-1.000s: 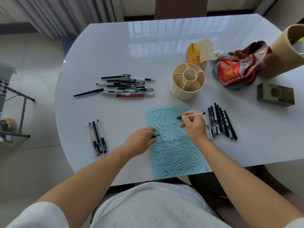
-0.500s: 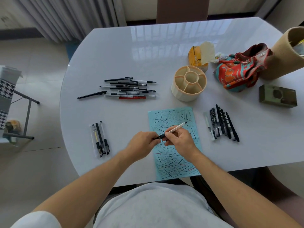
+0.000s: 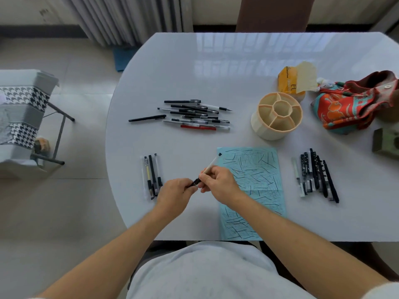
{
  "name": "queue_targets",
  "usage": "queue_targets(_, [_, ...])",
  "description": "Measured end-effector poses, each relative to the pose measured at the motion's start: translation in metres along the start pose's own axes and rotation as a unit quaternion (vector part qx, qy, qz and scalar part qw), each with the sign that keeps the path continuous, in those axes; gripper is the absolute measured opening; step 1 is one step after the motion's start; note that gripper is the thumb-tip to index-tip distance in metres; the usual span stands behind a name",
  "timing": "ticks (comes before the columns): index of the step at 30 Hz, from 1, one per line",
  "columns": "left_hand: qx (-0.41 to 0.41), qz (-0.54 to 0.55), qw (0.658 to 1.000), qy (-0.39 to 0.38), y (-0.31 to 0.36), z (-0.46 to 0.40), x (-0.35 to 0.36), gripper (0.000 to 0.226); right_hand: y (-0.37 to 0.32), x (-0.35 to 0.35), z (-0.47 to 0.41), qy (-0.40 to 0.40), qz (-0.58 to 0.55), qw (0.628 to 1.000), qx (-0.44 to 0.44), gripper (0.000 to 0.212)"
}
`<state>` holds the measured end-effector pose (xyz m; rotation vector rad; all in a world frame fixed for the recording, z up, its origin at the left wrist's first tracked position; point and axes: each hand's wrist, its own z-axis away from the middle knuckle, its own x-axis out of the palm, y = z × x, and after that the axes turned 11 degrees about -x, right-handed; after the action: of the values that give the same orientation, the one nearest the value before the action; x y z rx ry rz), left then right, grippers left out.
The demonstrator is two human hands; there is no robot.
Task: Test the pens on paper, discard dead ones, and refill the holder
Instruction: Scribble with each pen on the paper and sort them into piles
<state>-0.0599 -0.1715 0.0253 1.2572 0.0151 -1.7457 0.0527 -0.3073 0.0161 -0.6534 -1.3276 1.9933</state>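
Above the table edge, right hand [image 3: 218, 183] pinching pen [image 3: 210, 167], tail up-right, left hand [image 3: 176, 194] gripping its cap end.

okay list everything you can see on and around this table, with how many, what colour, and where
table: one, white, glossy, centre
pen holder: one, beige, divided, nothing in it, right of centre
paper: one sheet, light blue, scribbled over, near edge
pile of pens: many, mostly black and clear, one red, left of holder
left group of pens: about four, near left
right group of pens: several, black and clear, right of paper
yellow packet: one, behind holder
patterned bag: one, red and teal, far right
green box: one, right edge
stool: one, houndstooth, on floor at left
held pen: one, clear
left hand: holds pen cap
right hand: grips held pen
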Motion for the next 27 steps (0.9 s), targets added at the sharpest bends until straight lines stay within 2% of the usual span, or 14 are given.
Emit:
queue_targets(3, [-0.076, 0.087, 0.993, 0.031, -0.024, -0.002, -0.015, 0.016, -0.01, 0.015, -0.023, -0.052, 0.062, 0.997, 0.005, 0.011])
queue_targets(6, [-0.147, 0.133, 0.978, 0.065, -0.054, -0.008, -0.033, 0.029, -0.021, 0.014, -0.059, 0.019, 0.146, 0.989, -0.029, 0.012])
queue_targets(9, [-0.2, 0.133, 0.965, 0.106, -0.087, -0.011, -0.049, 0.028, -0.033, 0.005, -0.098, 0.071, 0.308, 0.944, -0.092, 0.02])
queue_targets(12, [-0.241, 0.131, 0.954, 0.119, -0.115, -0.014, -0.056, 0.011, -0.039, 0.002, -0.131, 0.056, 0.412, 0.902, -0.121, 0.027])
queue_targets(13, [-0.251, 0.131, 0.952, 0.117, -0.122, -0.015, -0.056, 0.013, -0.04, 0.004, -0.14, 0.048, 0.437, 0.889, -0.127, 0.028])
queue_targets(20, [-0.255, 0.089, 0.96, 0.073, -0.142, -0.013, -0.042, 0.021, -0.044, 0.02, -0.177, 0.016, 0.555, 0.806, -0.203, 0.016])
queue_targets(24, [-0.247, 0.067, 0.965, 0.056, -0.142, -0.011, -0.04, 0.021, -0.047, 0.031, -0.187, -0.022, 0.595, 0.771, -0.227, 0.028])
queue_targets(27, [-0.245, 0.061, 0.966, 0.059, -0.139, -0.01, -0.041, 0.02, -0.048, 0.04, -0.191, -0.057, 0.623, 0.743, -0.239, 0.026])
